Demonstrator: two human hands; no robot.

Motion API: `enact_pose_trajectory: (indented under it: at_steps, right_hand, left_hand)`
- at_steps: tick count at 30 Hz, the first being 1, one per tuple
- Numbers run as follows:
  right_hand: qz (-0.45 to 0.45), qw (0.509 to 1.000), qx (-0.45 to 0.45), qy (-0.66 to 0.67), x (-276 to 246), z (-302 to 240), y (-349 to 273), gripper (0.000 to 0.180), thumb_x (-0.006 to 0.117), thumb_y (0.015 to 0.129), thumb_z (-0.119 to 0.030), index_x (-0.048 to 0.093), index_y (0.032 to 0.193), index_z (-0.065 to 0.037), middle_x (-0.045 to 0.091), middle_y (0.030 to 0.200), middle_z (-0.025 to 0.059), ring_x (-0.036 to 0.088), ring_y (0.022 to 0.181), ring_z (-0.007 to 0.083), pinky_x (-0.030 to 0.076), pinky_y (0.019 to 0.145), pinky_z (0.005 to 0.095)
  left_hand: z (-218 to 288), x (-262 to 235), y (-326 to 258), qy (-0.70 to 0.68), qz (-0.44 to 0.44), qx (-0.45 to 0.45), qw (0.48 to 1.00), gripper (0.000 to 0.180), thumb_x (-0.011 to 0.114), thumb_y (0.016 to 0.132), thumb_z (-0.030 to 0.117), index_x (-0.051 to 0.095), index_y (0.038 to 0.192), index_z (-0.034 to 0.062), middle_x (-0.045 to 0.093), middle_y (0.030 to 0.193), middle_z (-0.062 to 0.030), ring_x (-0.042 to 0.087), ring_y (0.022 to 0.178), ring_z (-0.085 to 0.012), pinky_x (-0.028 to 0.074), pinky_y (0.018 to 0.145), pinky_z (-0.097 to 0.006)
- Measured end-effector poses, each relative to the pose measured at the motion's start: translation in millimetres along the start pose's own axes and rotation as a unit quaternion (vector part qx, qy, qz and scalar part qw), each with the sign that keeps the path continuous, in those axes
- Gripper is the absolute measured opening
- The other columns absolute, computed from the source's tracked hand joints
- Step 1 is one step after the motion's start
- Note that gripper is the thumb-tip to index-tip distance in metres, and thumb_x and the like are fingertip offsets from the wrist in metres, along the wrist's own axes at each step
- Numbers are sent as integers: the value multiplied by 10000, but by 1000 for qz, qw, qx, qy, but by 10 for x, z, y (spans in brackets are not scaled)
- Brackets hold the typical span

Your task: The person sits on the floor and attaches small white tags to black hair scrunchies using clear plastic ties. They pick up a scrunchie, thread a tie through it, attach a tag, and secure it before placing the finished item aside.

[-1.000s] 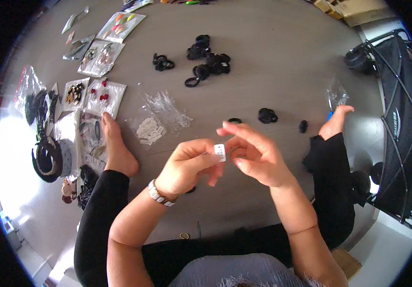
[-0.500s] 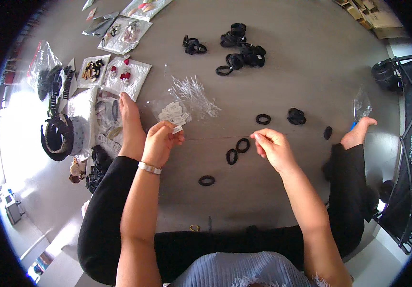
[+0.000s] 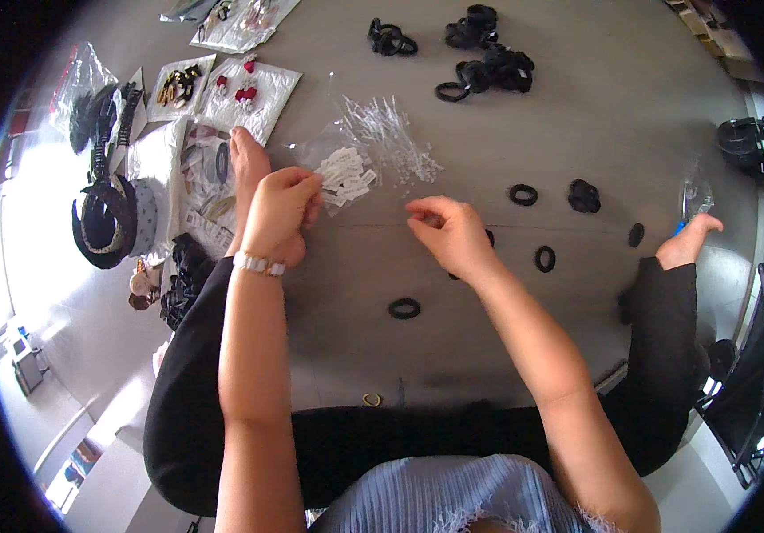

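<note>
My left hand (image 3: pixel 280 211) is curled shut at the tags (image 3: pixel 346 178), which lie just up and right of it, centre-left of the frame. My right hand (image 3: pixel 448 235) pinches loosely, apparently holding nothing, farther from them, with hair ties (image 3: pixel 524 194) to its right.

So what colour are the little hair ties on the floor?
Black, like this hair tie, clearest in the head view.

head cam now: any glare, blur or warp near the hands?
Head view: strong fisheye warp with a black rim; the floor at left blows out white beside the headbands; left hand, right hand and small white tags read fairly sharp, soft shadows.
</note>
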State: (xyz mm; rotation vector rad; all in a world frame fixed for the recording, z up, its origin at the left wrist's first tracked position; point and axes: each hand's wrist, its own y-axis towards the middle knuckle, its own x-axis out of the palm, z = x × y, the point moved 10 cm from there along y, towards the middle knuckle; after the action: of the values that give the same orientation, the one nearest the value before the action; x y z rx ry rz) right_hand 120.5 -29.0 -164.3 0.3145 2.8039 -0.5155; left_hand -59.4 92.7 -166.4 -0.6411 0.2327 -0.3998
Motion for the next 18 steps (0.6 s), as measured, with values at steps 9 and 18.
enact_pose_trajectory:
  at_steps: [9, 18]
  right_hand:
    - [50, 977, -157, -135, 535, -413, 161, 179, 602, 719, -81, 604, 894, -46, 568, 824, 77, 571, 748, 264, 466, 634, 370]
    - [80, 948, -224, -212, 897, -576, 93, 227, 615, 714, -75, 601, 940, -88, 535, 851, 29, 550, 784, 226, 466, 597, 340]
  left_hand:
    - [299, -517, -29, 141, 179, 117, 967, 138, 507, 813, 75, 615, 828, -10, 556, 631, -57, 471, 490, -104, 362, 442, -231]
    - [596, -935, -510, 375, 388, 325, 776, 109, 563, 713, 81, 622, 797, 45, 556, 817, -90, 553, 742, -226, 448, 696, -308]
